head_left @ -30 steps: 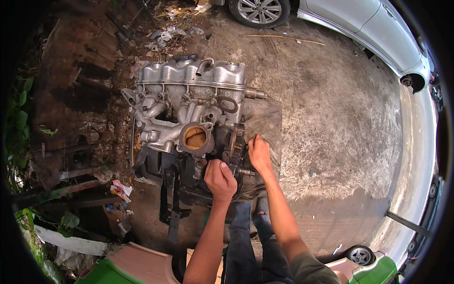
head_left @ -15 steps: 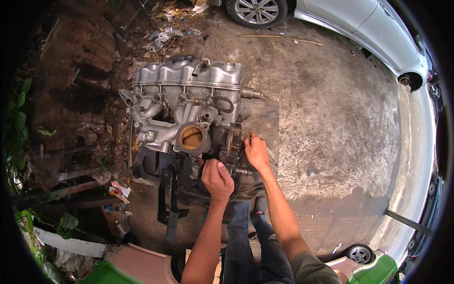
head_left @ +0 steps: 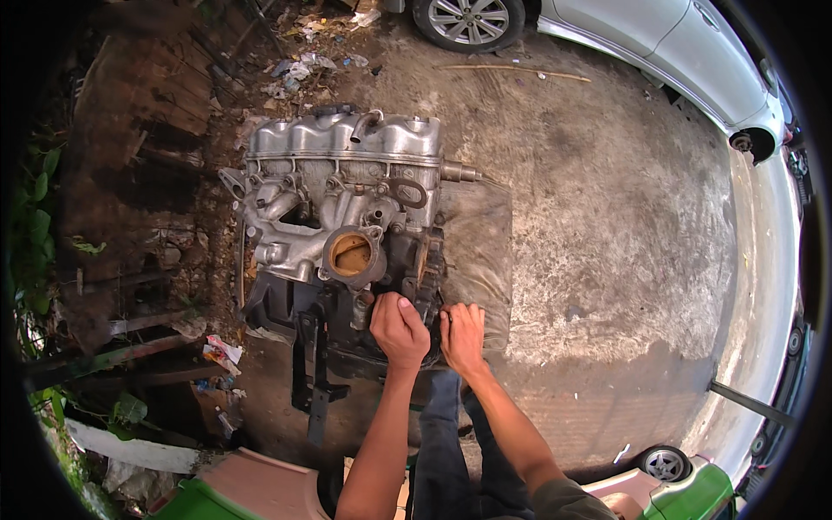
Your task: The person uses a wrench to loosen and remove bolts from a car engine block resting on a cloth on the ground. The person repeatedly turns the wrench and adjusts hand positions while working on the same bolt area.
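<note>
Stained concrete ground (head_left: pixel 607 234) — engine (head_left: pixel 338 206), silver car (head_left: pixel 663 48)

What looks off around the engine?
The silver car, upper right, shows a bare hub where a wheel should sit. Litter is scattered beyond the engine. Its round flanged opening is brown inside, possibly residue or corrosion.

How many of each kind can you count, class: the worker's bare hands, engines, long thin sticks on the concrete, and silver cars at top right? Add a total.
Left hand and right hand: 2
Engine: 1
Stick: 1
Silver car: 1
Total: 5
</note>
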